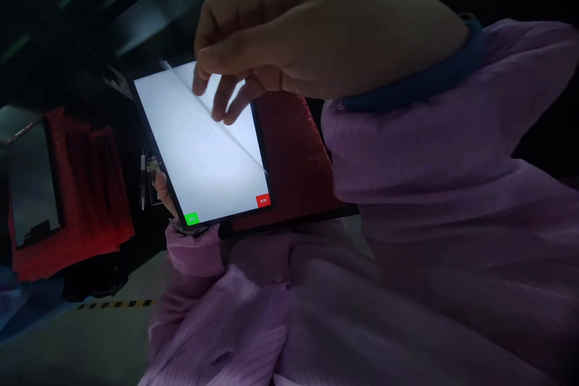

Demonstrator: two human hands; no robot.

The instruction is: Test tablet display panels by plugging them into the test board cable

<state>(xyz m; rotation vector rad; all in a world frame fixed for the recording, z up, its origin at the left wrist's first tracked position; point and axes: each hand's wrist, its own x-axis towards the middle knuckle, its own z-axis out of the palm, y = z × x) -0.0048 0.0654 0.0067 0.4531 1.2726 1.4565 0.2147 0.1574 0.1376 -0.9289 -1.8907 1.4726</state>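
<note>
A tablet with a bright white screen is tilted in front of me, with a green label at its lower left corner and a red one at its lower right. My left hand holds it from the left edge; the thumb shows there and the other fingers are hidden behind it. My right hand is above the upper part of the screen, thumb and forefinger pinched together and the other fingers hanging loosely curled. A thin clear film slants across the screen below these fingers, and its upper end is blurred.
Red sheets or pouches lie at the left, with another dark-framed panel on them. A red surface is right of the tablet. A pen lies left of it. Yellow-and-black tape marks the floor.
</note>
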